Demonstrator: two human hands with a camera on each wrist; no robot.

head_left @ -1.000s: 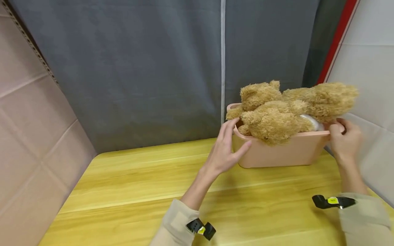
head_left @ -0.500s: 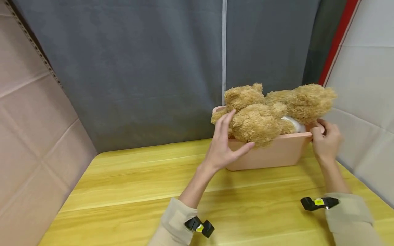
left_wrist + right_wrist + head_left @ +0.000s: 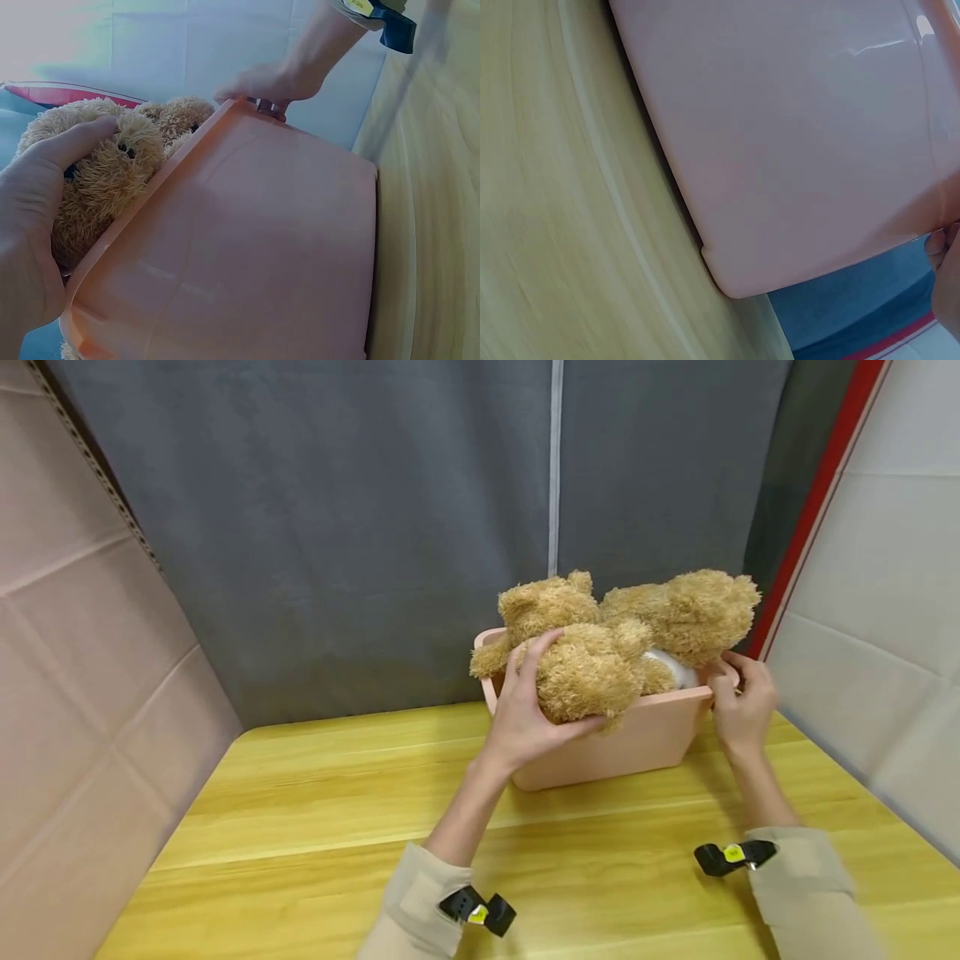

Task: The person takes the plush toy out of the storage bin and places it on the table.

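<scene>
my left hand (image 3: 528,714) is cupped over the near side of the teddy bear (image 3: 600,639), fingers spread across its fur and thumb tucked under its lower edge by the rim, so i have a loose hold on the soft body while it lies heaped in the pink bin (image 3: 622,747). my right hand (image 3: 738,697) pinches the bin's right rim with curled fingers; i judge that grip is there to steady the bin on the bench (image 3: 315,827), since the bear overfills it and hangs over the front wall. the bin stands at the far right of the bench, close to the grey curtain (image 3: 337,527). the head view gives the whole layout: both hands, the bear piled above the rim, a white patch showing between its limbs. the left wrist view shows what that one hides: my fingers pressed into the bear's face beside a dark eye, the bin's smooth outer wall, and my right hand at the far rim. the right wrist view shows only the bin's wall and base corner on the wood, with a fingertip at the edge.
</scene>
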